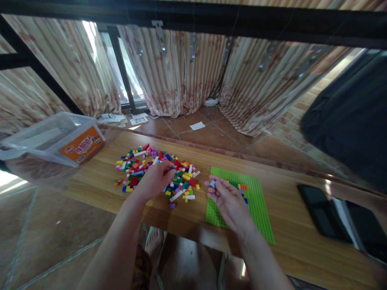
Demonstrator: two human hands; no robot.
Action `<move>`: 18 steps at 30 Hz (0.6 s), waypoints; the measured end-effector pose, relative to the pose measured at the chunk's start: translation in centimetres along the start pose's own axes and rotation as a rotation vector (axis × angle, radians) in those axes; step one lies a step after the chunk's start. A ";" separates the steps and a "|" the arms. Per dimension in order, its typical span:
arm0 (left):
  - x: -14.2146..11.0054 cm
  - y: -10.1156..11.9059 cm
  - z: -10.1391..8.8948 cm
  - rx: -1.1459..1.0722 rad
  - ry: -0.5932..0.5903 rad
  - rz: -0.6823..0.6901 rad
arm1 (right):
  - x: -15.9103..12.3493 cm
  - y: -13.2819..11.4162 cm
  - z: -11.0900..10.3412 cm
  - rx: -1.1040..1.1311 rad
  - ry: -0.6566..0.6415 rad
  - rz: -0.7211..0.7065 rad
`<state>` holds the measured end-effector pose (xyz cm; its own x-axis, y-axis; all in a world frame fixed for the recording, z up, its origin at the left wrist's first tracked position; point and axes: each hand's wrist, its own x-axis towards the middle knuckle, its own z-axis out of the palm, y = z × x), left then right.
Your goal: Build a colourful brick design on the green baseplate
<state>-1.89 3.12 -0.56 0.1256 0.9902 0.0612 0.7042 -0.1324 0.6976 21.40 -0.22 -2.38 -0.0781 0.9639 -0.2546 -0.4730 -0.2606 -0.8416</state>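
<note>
My right hand [229, 200] pinches a small light-blue toy brick [213, 183] between thumb and fingers, above the left part of a green studded baseplate [256, 213]. Several coloured bricks [242, 187] sit on that baseplate, partly hidden behind the hand. Over a spread-out heap of mixed building bricks [181, 177] is my left hand [157, 177], palm down with its fingers curled together. Whatever the left fingertips hold, if anything, is hidden from me. A lone purple brick [172, 205] lies at the near edge of the heap.
The wooden bench [187, 219] carries all this. At its left end stands a clear plastic box [60, 137] with an orange label. A black phone or tablet-like slab [323, 213] and another dark item [365, 225] lie at the right. Curtains [169, 72] hang behind.
</note>
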 end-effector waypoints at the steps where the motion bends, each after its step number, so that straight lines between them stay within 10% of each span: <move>1: 0.1 -0.2 -0.2 0.055 0.029 -0.029 | 0.1 -0.2 -0.5 -0.045 0.021 -0.021; 18: 1.0 -0.7 0.0 0.471 0.086 -0.208 | 0.2 -3.3 -9.1 -0.909 0.299 -0.232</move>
<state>-2.28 4.18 -1.01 -0.0945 0.9952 0.0271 0.9486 0.0818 0.3056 30.93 0.37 -4.00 0.2160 0.9755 -0.0416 0.4164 -0.1306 -0.8997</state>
